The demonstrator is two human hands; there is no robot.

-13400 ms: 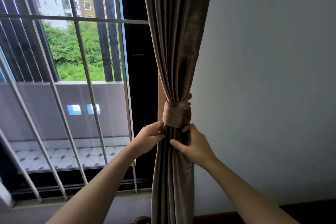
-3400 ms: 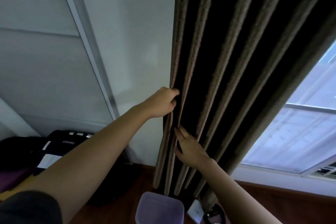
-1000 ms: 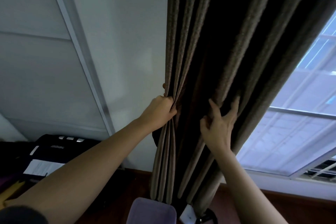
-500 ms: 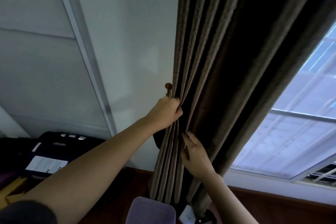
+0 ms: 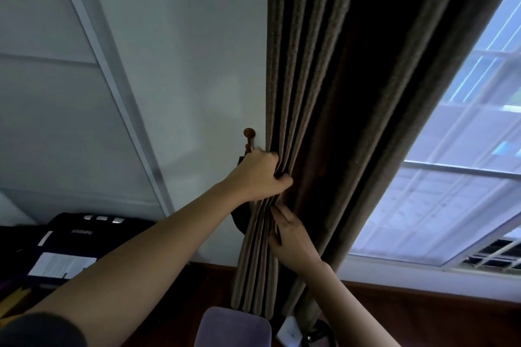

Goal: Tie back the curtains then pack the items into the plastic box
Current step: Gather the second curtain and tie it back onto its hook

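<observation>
Just below the wooden hook (image 5: pixel 249 135), the left hand (image 5: pixel 258 175) clenches the curtain (image 5: pixel 310 93) folds; further down, the right hand (image 5: pixel 290 236) presses them, fingers straight; the black case (image 5: pixel 81 234) lettering is unreadable

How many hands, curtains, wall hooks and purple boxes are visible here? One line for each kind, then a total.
hands: 2, left hand and right hand
curtain: 1
wooden wall hook: 1
purple plastic box: 1
total: 5

fingertips of the left hand (image 5: pixel 258 175) are buried in folds of the curtain (image 5: pixel 310 93), whether the right hand (image 5: pixel 290 236) pinches a fold is unclear, a dark strap (image 5: pixel 241 220) hides mostly behind the left hand, and the bottom edge cuts off the purple box (image 5: pixel 234 329).
</observation>
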